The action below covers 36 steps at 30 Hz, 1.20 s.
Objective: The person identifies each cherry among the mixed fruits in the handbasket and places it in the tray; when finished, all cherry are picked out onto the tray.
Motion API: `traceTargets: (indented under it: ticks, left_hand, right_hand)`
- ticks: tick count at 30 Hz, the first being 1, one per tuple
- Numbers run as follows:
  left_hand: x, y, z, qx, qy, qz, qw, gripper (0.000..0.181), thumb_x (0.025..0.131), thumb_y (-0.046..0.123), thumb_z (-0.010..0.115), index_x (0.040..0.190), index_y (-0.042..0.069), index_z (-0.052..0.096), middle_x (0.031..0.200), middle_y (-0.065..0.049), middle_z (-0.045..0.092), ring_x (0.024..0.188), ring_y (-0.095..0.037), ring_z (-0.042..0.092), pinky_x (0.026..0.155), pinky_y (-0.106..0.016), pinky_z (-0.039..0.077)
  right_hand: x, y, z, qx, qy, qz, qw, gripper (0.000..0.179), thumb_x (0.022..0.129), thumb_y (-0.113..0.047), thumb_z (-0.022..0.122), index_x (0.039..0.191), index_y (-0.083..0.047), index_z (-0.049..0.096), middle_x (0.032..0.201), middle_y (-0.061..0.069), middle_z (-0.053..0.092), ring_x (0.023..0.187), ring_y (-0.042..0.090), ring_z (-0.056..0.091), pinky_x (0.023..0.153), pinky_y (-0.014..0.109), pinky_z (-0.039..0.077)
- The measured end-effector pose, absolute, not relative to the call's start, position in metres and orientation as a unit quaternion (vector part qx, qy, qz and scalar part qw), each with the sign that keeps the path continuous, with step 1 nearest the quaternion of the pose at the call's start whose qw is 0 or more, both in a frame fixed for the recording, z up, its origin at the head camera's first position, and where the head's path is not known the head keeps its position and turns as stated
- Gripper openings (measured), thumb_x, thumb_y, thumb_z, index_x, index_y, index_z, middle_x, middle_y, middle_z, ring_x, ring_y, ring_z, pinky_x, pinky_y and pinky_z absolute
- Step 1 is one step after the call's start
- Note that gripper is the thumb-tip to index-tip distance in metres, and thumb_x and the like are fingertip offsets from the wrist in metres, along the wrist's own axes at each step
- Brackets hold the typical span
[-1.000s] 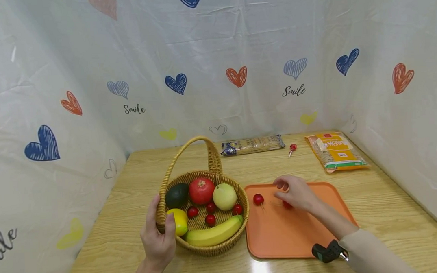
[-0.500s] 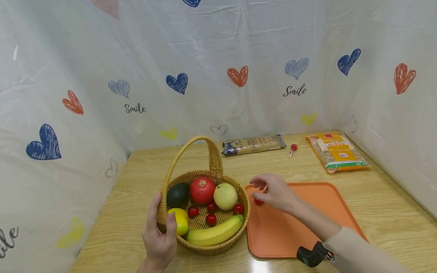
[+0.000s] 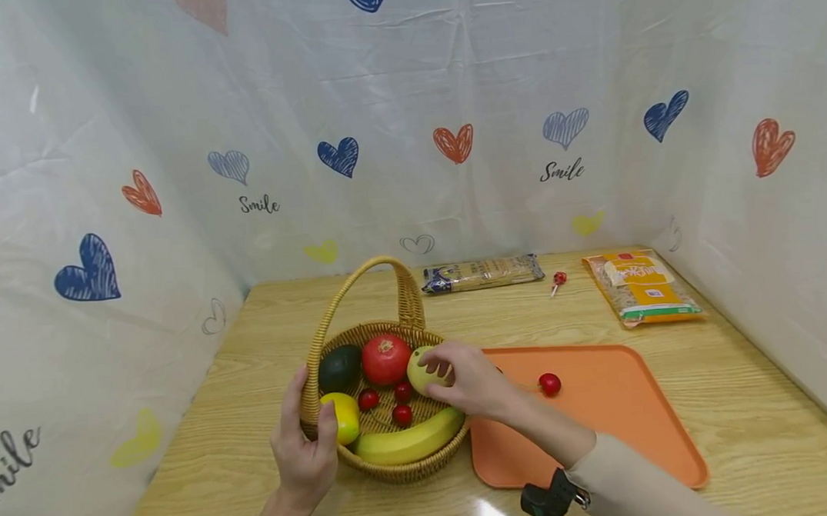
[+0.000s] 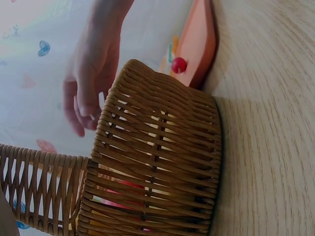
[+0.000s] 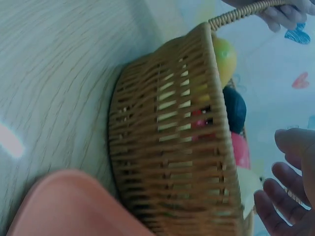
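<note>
My left hand grips the wicker basket at the left foot of its handle, thumb toward me. Over the basket's right side hovers my right hand, fingers loosely bent and apart; nothing shows between them in the right wrist view. The hand partly covers a pale pear. Beside it lie a pomegranate, a dark green avocado, a yellow oval fruit, a banana and several cherries. One cherry rests on the orange tray.
At the table's back lie a long noodle packet, a red lollipop and an orange-labelled bag. The tray stands close to the basket's right side. A printed curtain encloses the table.
My right hand has moved left, from above the tray's right cherry, past the left one, to the basket, uncovering the right cherry. My left hand has stayed at the basket.
</note>
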<state>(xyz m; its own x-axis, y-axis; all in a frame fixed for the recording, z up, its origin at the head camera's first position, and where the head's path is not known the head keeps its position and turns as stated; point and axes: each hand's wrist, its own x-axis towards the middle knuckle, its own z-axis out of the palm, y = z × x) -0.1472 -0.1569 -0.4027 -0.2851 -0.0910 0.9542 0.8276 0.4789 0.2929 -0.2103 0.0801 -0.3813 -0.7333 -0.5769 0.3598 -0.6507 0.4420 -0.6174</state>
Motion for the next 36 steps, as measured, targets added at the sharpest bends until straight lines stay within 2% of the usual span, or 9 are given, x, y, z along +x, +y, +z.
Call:
traceTargets:
  ticks: [5,12,20,31,36]
  left_hand:
    - [-0.148,-0.156,-0.404,-0.277,-0.673,-0.433,0.532,0.049,0.098,0.018,0.053,0.122,-0.023,0.042,0.124,-0.025,0.056,0.109,-0.012,0.057,0.09,-0.018,0.046]
    - [-0.146,-0.157,-0.404,-0.274,-0.68,-0.427,0.529,0.051,0.098,0.021,0.053,0.122,-0.023,0.042,0.126,-0.021,0.055,0.111,-0.013,0.056,0.091,-0.019,0.046]
    - [-0.147,-0.158,-0.405,-0.269,-0.682,-0.425,0.531,0.051,0.098,0.021,0.053,0.123,-0.022,0.043,0.123,-0.022,0.057,0.109,-0.012,0.057,0.09,-0.019,0.046]
    - [-0.146,-0.158,-0.405,-0.266,-0.682,-0.428,0.53,0.051,0.097,0.021,0.054,0.122,-0.022,0.043,0.125,-0.018,0.057,0.109,-0.01,0.057,0.091,-0.018,0.046]
    - [-0.145,-0.158,-0.404,-0.26,-0.689,-0.424,0.528,0.053,0.098,0.025,0.053,0.122,-0.022,0.043,0.13,-0.009,0.055,0.109,-0.008,0.056,0.09,-0.017,0.045]
  right_hand:
    - [-0.209,0.069,-0.382,0.371,-0.843,0.387,0.038,0.026,0.082,-0.009,0.073,0.106,-0.004,0.065,0.096,0.007,0.063,0.081,0.019,0.058,0.067,0.029,0.053]
    - [-0.208,0.063,-0.386,0.357,-0.852,0.382,0.025,0.023,0.082,-0.009,0.073,0.104,-0.008,0.065,0.096,0.005,0.062,0.081,0.019,0.058,0.068,0.028,0.052]
    - [-0.208,0.052,-0.393,0.37,-0.854,0.366,0.012,0.024,0.081,-0.007,0.073,0.104,-0.003,0.066,0.098,0.008,0.064,0.079,0.02,0.06,0.066,0.02,0.05]
    - [-0.204,0.033,-0.401,0.365,-0.871,0.329,-0.016,0.025,0.08,-0.009,0.074,0.103,-0.003,0.068,0.092,0.006,0.066,0.079,0.014,0.06,0.067,0.015,0.048]
    - [-0.203,0.028,-0.405,0.353,-0.881,0.315,-0.013,0.023,0.079,-0.007,0.073,0.102,-0.004,0.069,0.087,0.003,0.066,0.072,0.007,0.056,0.062,0.015,0.045]
